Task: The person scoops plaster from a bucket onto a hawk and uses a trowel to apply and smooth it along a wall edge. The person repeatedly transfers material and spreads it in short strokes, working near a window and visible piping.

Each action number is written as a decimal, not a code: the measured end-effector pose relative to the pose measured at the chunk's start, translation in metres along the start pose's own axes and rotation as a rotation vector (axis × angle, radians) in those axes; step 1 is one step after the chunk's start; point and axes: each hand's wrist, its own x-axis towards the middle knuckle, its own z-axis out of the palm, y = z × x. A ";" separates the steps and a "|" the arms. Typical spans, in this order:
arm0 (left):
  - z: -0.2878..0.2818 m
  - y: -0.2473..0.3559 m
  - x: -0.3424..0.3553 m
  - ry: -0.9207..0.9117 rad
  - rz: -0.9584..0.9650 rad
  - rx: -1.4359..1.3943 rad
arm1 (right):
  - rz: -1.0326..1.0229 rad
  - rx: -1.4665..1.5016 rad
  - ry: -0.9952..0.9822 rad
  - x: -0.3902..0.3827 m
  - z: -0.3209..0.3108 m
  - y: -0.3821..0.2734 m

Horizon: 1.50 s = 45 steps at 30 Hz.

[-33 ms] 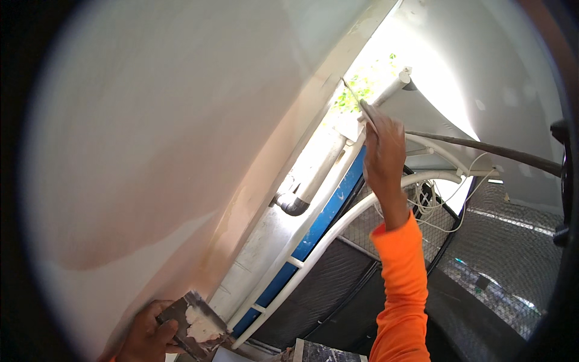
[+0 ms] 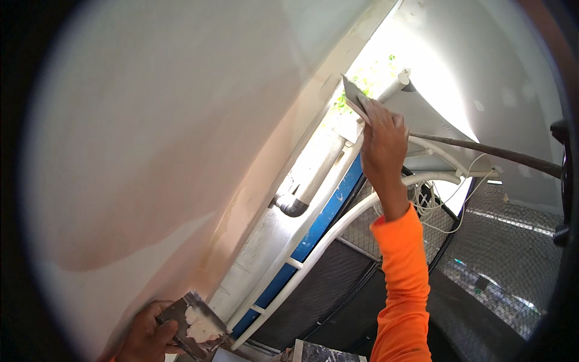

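Note:
My left hand (image 2: 148,335) at the lower left grips a flat dark metal blade (image 2: 181,311) bearing a lump of pale filler (image 2: 202,326). My right hand (image 2: 383,145), in an orange sleeve, is raised and closed round a thin putty knife (image 2: 354,95). The knife's tip is at or close beside the pale edge strip (image 2: 325,81) of a large smooth white and pinkish surface (image 2: 157,133); whether it touches cannot be told.
Past the edge lie a bright opening with leaves, pipes (image 2: 322,163) with a dark elbow (image 2: 292,205), curved white tubes (image 2: 350,220), a blue strip (image 2: 319,223), coiled cable (image 2: 446,229), dark mesh (image 2: 482,253) and a dark pole (image 2: 494,148) reaching across the right.
My right hand has shifted slightly, and the knife's blade has turned from nearly edge-on to show more of its flat face. My left hand looks unchanged.

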 end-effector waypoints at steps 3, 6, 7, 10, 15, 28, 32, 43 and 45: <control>-0.004 -0.006 0.002 -0.055 0.065 -0.014 | -0.062 -0.218 -0.026 0.028 0.017 0.004; -0.006 -0.010 0.004 -0.069 0.084 -0.015 | -0.139 -0.399 -0.049 0.040 0.030 0.002; -0.006 -0.010 0.004 -0.071 0.089 -0.013 | -0.150 -0.408 -0.063 0.043 0.033 0.002; -0.005 -0.010 0.005 -0.081 0.107 -0.011 | -0.163 -0.436 -0.069 0.051 0.041 -0.002; -0.003 -0.006 0.003 -0.063 0.071 -0.012 | -0.191 -0.410 -0.084 0.040 0.035 -0.028; -0.003 -0.003 0.002 -0.066 0.047 -0.022 | -0.160 -0.316 -0.146 0.039 0.024 -0.034; -0.003 -0.004 0.003 -0.060 0.067 -0.009 | -0.178 -0.339 -0.070 0.035 0.017 -0.038; -0.005 -0.008 0.004 -0.076 0.064 -0.037 | -0.157 -0.380 -0.161 0.032 0.038 -0.041; -0.006 -0.010 0.006 -0.088 0.080 -0.033 | -0.215 -0.353 -0.121 0.018 0.025 -0.051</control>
